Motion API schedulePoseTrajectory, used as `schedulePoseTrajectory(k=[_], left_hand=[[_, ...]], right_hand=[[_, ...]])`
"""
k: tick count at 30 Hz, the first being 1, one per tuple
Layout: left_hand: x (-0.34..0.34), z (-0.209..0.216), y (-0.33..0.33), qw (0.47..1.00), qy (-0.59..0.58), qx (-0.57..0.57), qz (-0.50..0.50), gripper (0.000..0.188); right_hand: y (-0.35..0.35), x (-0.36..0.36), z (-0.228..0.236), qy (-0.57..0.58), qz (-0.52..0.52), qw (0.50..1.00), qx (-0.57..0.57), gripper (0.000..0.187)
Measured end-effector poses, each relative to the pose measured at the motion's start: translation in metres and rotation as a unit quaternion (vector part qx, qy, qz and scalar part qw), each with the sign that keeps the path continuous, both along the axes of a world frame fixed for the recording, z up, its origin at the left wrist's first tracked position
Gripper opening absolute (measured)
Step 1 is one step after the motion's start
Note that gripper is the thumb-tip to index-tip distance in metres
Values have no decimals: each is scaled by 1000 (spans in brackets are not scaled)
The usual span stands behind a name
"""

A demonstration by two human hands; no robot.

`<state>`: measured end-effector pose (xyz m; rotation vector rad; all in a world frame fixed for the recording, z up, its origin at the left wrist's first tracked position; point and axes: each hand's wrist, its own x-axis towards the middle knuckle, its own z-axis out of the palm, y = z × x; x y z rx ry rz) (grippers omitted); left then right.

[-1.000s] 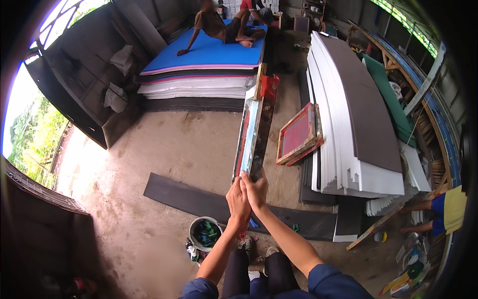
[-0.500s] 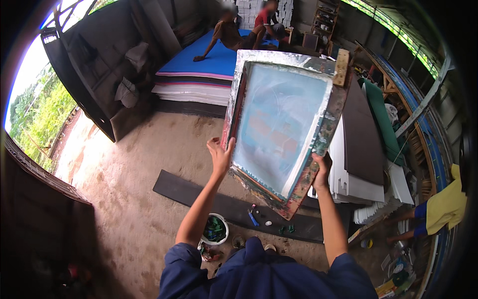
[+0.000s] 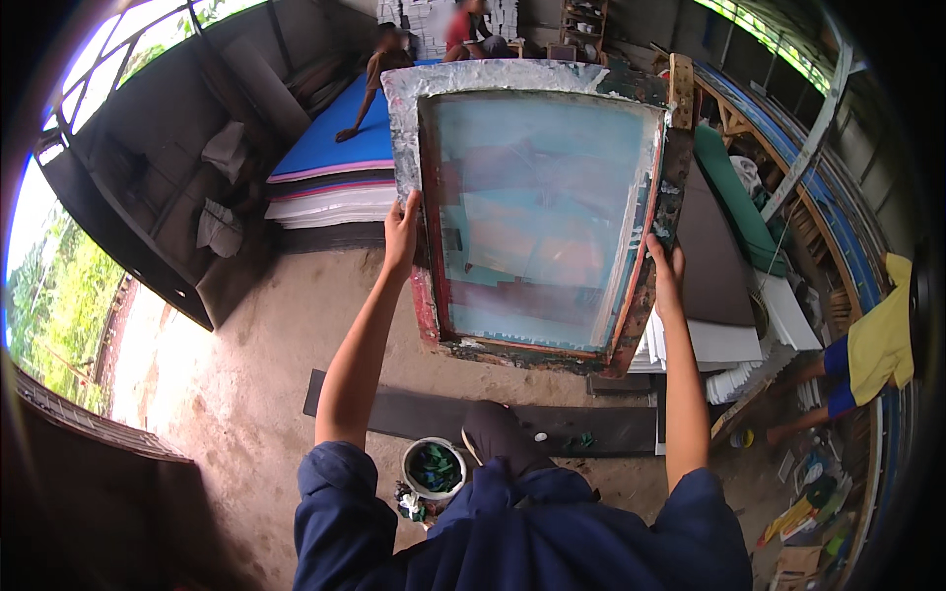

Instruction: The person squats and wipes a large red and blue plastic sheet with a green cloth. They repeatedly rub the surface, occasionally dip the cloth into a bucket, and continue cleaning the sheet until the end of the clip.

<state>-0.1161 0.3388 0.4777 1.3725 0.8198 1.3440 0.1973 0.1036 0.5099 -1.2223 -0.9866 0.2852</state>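
Observation:
Both my hands hold up a large screen-printing frame, with paint-stained wooden edges and a pale blue see-through mesh. My left hand is closed on the left edge, its thumb and fingertips at the wood. On the opposite edge, lower down, my right hand grips the frame, fingers partly hidden behind it. A small wooden block is fixed at the top right corner. The frame is off the floor, almost facing me.
Beyond the frame lies a stack of blue, pink and white sheets, with two people by it. A bucket of green scraps and a long dark board are on the floor. A person in a yellow shirt bends at the right.
The frame has turned from a slant to nearly upright and looks larger. Both hands have moved higher with it. One of my legs now shows forward, over the dark board.

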Motion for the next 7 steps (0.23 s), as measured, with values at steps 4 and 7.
schedulePoseTrajectory(k=[4, 7], left_hand=[[4, 23, 20, 991, -43, 124, -7, 34], [3, 26, 40, 992, -74, 105, 3, 34]], right_hand=[[35, 18, -15, -48, -33, 998, -22, 47], [59, 27, -23, -93, 3, 994, -62, 60]])
